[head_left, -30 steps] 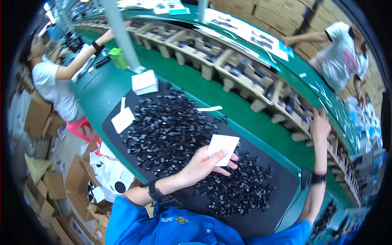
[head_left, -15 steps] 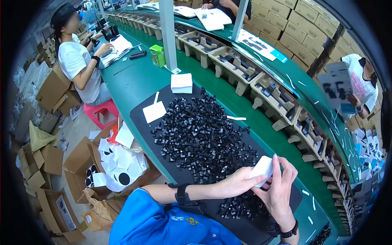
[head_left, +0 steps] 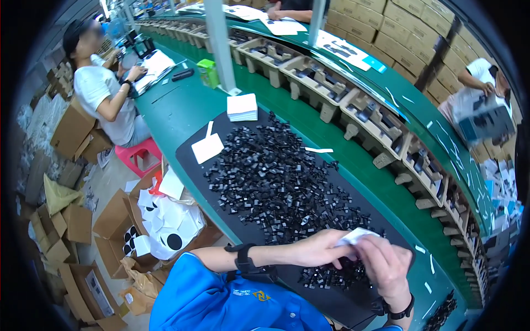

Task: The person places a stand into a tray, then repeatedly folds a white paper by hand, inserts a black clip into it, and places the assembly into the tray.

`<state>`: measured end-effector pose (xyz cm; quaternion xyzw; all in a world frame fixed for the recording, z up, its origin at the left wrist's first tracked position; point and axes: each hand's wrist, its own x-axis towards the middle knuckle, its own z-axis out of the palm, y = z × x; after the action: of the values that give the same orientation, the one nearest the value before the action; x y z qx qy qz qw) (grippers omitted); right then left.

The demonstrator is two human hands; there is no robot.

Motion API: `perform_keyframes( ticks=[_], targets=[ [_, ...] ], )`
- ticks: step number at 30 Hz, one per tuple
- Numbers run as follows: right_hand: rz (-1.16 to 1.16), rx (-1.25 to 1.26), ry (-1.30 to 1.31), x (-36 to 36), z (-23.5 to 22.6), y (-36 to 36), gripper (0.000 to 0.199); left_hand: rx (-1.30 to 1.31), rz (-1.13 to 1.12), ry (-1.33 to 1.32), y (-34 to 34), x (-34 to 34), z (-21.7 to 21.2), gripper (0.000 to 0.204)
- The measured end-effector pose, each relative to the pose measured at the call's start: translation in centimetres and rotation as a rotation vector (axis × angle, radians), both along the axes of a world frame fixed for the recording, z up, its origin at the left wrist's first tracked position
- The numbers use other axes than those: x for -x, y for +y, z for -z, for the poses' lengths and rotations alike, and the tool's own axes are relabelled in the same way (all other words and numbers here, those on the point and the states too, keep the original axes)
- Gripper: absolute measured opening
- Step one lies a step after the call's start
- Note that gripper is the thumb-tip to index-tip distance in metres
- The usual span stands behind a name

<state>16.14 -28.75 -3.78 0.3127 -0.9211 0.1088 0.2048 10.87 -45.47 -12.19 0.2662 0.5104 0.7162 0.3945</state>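
Both hands meet over the near right end of a pile of small black plastic parts, which is heaped on a dark mat. A small white rectangular card is tilted between them. My left hand grips its left side, thumb and fingers closed on it. Bent over its right side, my right hand has its fingers curled in and also closed on it; the fingertips are partly hidden. Beyond the pile stands a stack of white cards, and a loose white card lies on the mat.
A line of brown moulded trays holding black parts runs along the right. A white post rises beside a green box. Cardboard boxes stand lower left. One person sits at left; another stands at right.
The white card has tipped from face-up to nearly edge-on. My right hand has turned over it, fingers curling downward. At right, the other person has shifted, and the sheet there is held lower.
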Motion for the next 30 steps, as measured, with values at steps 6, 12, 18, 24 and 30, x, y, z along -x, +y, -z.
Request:
perform_keyframes(
  ticks=[6, 12, 18, 24, 30],
  targets=[
    [0.194, 0.412, -0.933, -1.2, 0.3, 0.6, 0.026, 0.197, 0.103, 0.238, -0.6, 0.7, -0.9, 0.036],
    [0.028, 0.678, -0.566, -1.7, 3.7, 6.1, 0.027, 0.495, 0.049, 0.194, 0.8, 2.7, -1.3, 0.039],
    [0.450, -0.066, -0.313, 0.4, 8.0, 13.5, 0.030, 0.515, -0.036, 0.116, 1.3, 4.5, -1.3, 0.038],
    [0.291, -0.088, -0.451, 2.1, 11.6, 14.9, 0.032, 0.445, -0.055, 0.237, 1.2, 3.6, -1.1, 0.038],
    [0.332, 0.155, -0.286, 1.5, 11.9, 14.0, 0.020, 0.377, -0.054, 0.232, 2.2, 2.5, -0.7, 0.037]
  ],
)
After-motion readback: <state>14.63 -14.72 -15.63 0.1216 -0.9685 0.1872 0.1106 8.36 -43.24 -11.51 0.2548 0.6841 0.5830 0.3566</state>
